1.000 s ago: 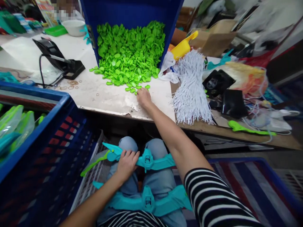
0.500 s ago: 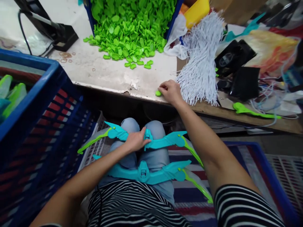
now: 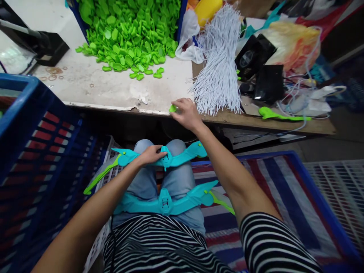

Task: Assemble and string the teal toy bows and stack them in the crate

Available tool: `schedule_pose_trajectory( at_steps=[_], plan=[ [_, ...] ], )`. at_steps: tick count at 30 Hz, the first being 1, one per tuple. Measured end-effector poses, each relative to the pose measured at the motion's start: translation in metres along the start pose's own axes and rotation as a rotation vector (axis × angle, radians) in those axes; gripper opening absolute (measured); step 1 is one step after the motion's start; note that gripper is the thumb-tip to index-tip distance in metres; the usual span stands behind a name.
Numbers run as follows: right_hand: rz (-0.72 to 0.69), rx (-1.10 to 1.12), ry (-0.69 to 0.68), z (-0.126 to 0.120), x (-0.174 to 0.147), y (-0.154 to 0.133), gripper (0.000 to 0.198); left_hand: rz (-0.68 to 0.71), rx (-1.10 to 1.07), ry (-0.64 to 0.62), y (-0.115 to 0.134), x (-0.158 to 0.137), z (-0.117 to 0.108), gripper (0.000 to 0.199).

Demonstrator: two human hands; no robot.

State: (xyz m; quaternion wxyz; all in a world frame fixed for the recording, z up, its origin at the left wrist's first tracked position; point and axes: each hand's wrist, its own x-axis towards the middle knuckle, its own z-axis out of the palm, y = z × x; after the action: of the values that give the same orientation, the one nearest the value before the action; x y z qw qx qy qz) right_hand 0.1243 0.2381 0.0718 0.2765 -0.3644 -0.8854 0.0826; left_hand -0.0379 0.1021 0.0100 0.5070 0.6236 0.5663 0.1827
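Pinching a partly hidden green piece (image 3: 172,109), right hand (image 3: 186,112), blue bin (image 3: 182,17) cropped

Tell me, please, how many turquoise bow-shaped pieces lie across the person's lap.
2: the farther piece, with the left hand on it, and the nearer piece, closer to the striped shirt; no others show there.

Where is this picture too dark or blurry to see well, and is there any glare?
Head view: deep shadow under the table hides most detail; head view: the white crate near the right edge looks soft and stretched; head view: a small bright glint on the black box; head view: the right hand looks fairly clear.
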Motion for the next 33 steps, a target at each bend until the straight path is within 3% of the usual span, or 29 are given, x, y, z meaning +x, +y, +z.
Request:
schedule_pose_trajectory(
  at_steps=[2,4,6,9,16,21,26,30,33],
  plan=[
    [-0.090,0.158,0.014,-0.002,-0.031,-0.020,0.023,-0.026,-0.189,-0.073,-0.003,0.003,-0.006,0.029],
    [-0.195,0.257,-0.077,0.001,-0.070,-0.038,0.020,-0.095,-0.339,-0.103,-0.005,0.005,-0.011,0.031],
    [-0.248,0.247,-0.169,0.009,-0.106,-0.050,0.019,-0.159,-0.437,-0.126,-0.007,0.007,-0.013,0.035],
    [-0.255,0.165,-0.189,0.026,-0.136,-0.053,0.022,-0.185,-0.526,-0.145,-0.010,0.009,-0.012,0.037],
    [-0.190,0.101,-0.121,0.045,-0.145,-0.055,0.026,-0.129,-0.521,-0.187,-0.017,0.010,-0.010,0.054],
    [0.015,0.120,-0.069,0.052,-0.155,-0.066,0.024,-0.024,-0.418,-0.257,-0.017,0.007,-0.011,0.063],
    [0.086,0.194,-0.132,0.052,-0.154,-0.066,0.022,0.008,-0.368,-0.213,-0.013,0.005,-0.010,0.066],
    [0.210,0.248,-0.148,0.050,-0.152,-0.064,0.042,0.023,-0.314,-0.151,-0.012,0.003,-0.006,0.059],
    [0.283,0.213,-0.296,0.045,-0.145,-0.063,0.053,0.041,-0.277,-0.123,-0.011,0.003,-0.003,0.051]
  ],
)
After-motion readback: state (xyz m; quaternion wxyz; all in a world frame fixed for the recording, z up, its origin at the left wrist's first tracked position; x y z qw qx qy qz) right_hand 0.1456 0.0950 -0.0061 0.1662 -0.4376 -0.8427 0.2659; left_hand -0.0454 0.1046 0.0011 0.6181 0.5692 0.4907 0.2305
